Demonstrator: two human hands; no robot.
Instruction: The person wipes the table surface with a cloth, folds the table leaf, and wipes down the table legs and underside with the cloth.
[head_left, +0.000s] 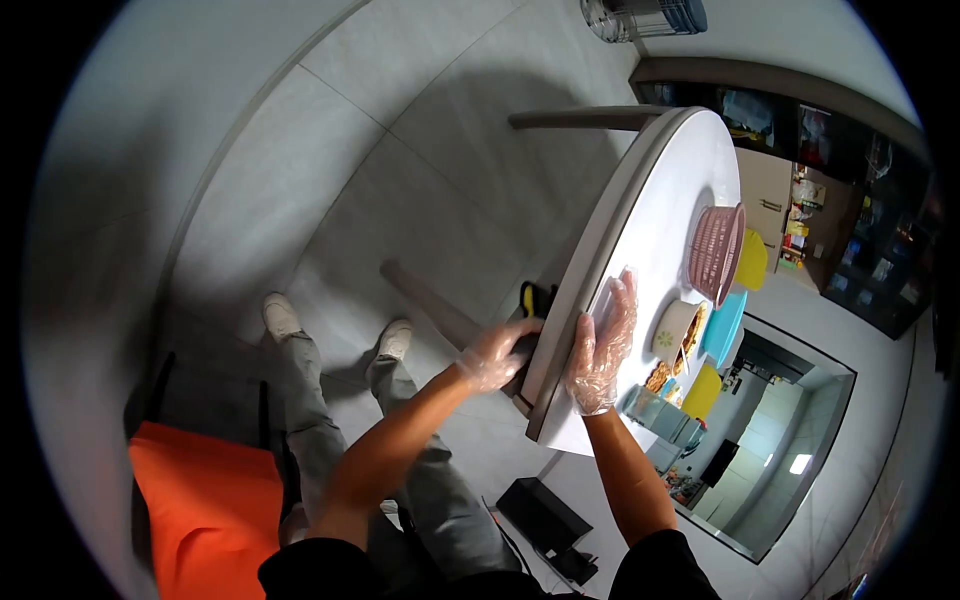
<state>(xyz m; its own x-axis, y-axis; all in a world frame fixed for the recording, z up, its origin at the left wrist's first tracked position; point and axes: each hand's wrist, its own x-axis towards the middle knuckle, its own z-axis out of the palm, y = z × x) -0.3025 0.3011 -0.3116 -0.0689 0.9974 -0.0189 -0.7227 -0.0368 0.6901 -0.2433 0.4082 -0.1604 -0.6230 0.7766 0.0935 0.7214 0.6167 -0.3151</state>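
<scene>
My right hand, in a clear plastic glove, lies flat with fingers stretched on the white table, near its edge. My left hand, gloved the same way, is at the table's side below the top. It is next to a dark object with a yellow strip; its fingers are partly hidden and blurred. Beyond my right hand stand a white bowl with a green flower pattern, brown pieces of food and a clear container. Farther along is a pink slatted basket.
A blue item and yellow chairs stand past the table's far side. Table legs reach to the tiled floor. An orange seat is at lower left, a black box below the table's near end.
</scene>
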